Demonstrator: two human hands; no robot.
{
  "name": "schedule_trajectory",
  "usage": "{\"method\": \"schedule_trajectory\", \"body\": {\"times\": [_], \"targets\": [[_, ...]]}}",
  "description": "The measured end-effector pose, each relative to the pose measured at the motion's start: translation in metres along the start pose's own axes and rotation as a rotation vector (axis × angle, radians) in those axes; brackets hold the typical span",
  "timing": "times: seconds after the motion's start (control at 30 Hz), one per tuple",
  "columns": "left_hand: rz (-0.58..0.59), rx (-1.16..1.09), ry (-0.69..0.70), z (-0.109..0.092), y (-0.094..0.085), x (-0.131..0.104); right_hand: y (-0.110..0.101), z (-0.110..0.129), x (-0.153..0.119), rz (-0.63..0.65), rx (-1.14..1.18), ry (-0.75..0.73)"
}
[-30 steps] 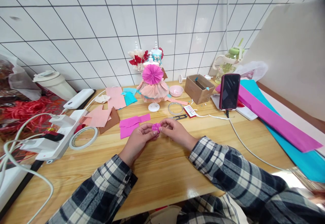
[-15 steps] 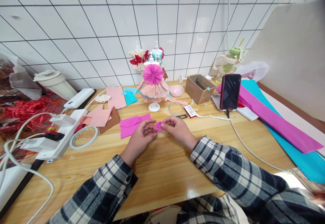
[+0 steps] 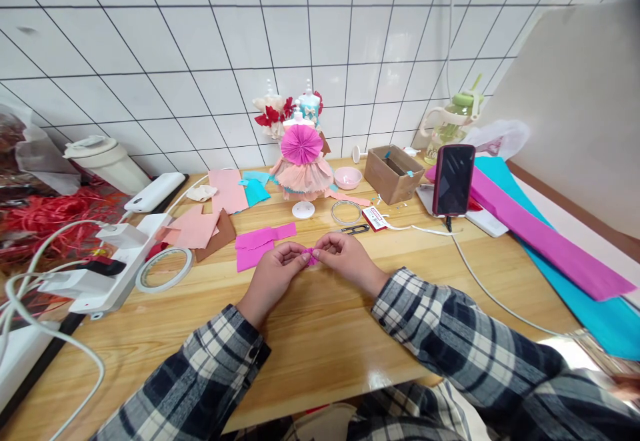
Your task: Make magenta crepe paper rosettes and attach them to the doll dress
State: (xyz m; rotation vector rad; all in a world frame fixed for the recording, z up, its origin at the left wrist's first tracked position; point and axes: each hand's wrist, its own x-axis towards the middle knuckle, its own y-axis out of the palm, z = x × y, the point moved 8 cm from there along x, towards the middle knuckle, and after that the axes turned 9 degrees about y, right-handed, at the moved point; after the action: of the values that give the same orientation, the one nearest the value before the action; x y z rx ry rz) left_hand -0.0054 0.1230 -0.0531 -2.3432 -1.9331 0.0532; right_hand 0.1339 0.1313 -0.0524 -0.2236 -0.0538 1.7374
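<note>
A small pleated magenta paper rosette [image 3: 312, 258] is pinched between both hands over the wooden table. My left hand [image 3: 278, 274] grips its left side with thumb and fingers; my right hand [image 3: 349, 261] grips its right side. Fingertips hide part of it. Just left of my left hand lie magenta crepe paper pieces [image 3: 254, 257]. Thread snips [image 3: 355, 229] rest beyond my right hand. Farther back stands a miniature dress form [image 3: 303, 184] in a peach ruffled skirt, with a large magenta pleated rosette [image 3: 301, 144] at its chest.
At left are a tape roll [image 3: 164, 270], a power strip [image 3: 127, 274] with cables and red shredded paper [image 3: 43, 221]. A cardboard box [image 3: 393, 175], pink bowl [image 3: 347, 178] and wire ring [image 3: 346, 213] stand behind. At right are a phone [image 3: 453, 181] and long crepe sheets [image 3: 550, 234].
My left hand's fingers, loosely apart before, have closed on the rosette's left side. The rosette now looks squeezed narrower between both hands and sits slightly lower.
</note>
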Motion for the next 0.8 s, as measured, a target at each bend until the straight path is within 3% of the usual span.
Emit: {"method": "schedule_trajectory", "body": {"times": [0.27,0.4,0.63,0.8], "targets": [[0.048,0.017,-0.019,0.0036,0.0029,0.0009,0.0039,-0.0039,-0.0001,0.043,-0.004,0.01],[0.002,-0.018,-0.002,0.002,-0.0002,0.0006,-0.0013,-0.0035,0.0009,-0.013,-0.073,0.018],[-0.01,-0.047,-0.015,0.0038,-0.0001,-0.0001,0.0022,-0.0045,0.0012,0.049,-0.01,0.034],[-0.044,-0.041,0.017,0.0037,-0.0043,0.0016,-0.0027,-0.0045,0.0021,0.002,-0.006,0.018]]}}
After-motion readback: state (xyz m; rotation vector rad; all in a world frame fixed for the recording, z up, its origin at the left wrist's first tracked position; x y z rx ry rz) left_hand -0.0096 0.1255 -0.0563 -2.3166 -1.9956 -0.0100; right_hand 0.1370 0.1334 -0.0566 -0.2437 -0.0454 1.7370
